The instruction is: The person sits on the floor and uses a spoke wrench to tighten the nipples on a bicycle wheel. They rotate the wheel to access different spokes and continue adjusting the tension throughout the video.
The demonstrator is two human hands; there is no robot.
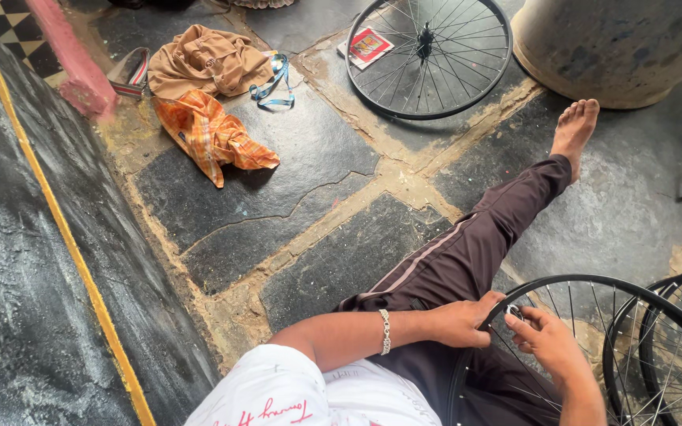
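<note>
I sit on a stone floor with one leg in dark trousers stretched out. A black spoked bicycle wheel rim rests upright across my lap. My left hand, with a silver bracelet at the wrist, grips the rim's near left edge. My right hand pinches a small metal tool at the rim, just right of the left hand. A second black rim stands behind the first at the right edge.
Another spoked wheel lies flat on the floor far ahead, beside a red and white booklet. Orange and tan cloths, a blue strap, a sandal and a large round stone base are further off. A raised dark ledge with a yellow stripe runs along my left.
</note>
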